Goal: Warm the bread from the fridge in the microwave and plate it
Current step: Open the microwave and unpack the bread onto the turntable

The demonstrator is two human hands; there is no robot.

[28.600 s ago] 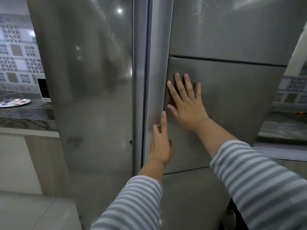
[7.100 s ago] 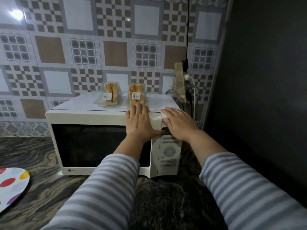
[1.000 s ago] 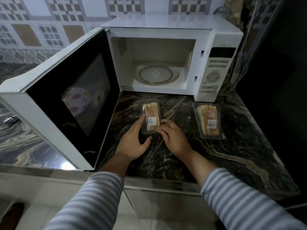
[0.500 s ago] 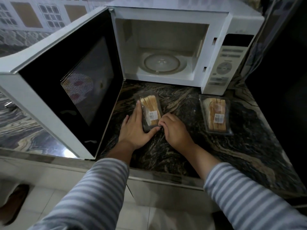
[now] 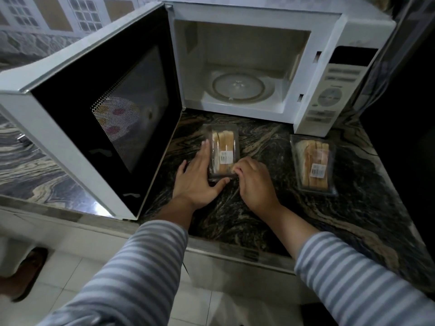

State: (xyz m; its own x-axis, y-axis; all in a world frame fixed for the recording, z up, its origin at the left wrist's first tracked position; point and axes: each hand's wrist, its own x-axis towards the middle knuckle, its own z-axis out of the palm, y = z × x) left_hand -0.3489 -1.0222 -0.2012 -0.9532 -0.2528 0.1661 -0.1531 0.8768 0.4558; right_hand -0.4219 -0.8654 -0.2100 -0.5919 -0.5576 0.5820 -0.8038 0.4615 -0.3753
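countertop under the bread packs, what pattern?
Dark marble-like countertop with swirling tan and grey veins; the head view shows it.

The bread pack [image 5: 222, 152] between the fingers [image 5: 204, 151] is golden with a white label, the counter [image 5: 270, 208] under them is black with tan swirls, the microwave [image 5: 348, 38] beyond is white, and the sleeves [image 5: 141, 267] have grey and white stripes.

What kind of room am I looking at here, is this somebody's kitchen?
Most likely a home kitchen. A white microwave stands open on a dark marbled stone counter, patterned tiles line the wall behind, and two packs of sliced bread lie on the counter.
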